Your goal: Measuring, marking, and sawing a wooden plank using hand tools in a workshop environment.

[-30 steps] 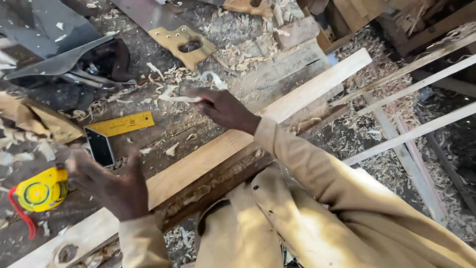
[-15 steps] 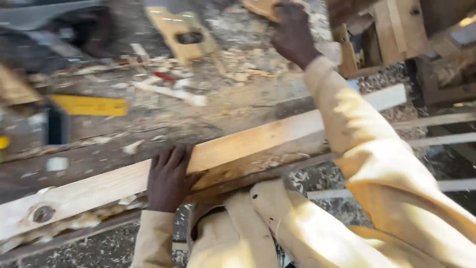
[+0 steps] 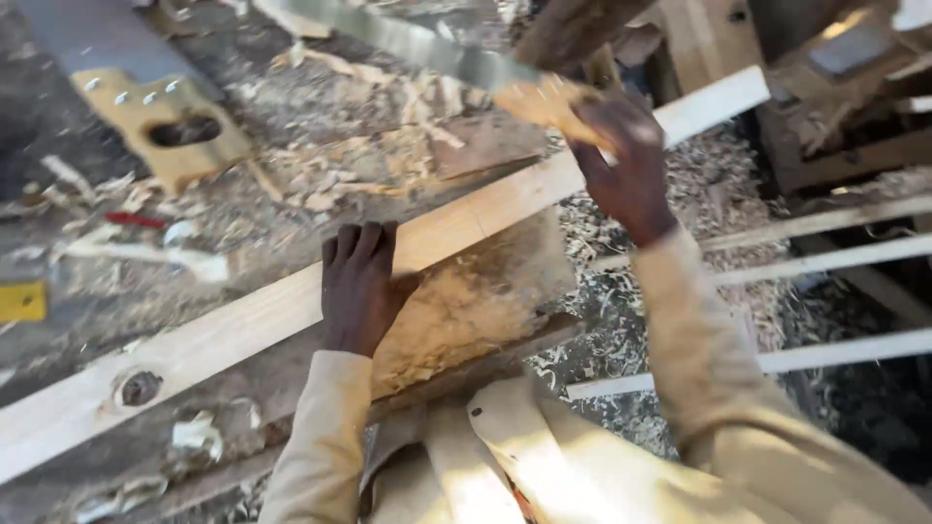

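My left hand (image 3: 357, 288) lies flat, fingers together, on the pale smooth plank (image 3: 233, 330) crossing the rough, shaving-strewn bench (image 3: 466, 311). My right hand (image 3: 626, 165) is clenched round a handsaw's wooden handle (image 3: 553, 102), its grey blade (image 3: 408, 39) blurred above the plank.

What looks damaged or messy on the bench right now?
The plank under the left hand has a dark knot hole near its left end. Wood shavings litter the bench behind it. The right hand holds a saw by its handle.
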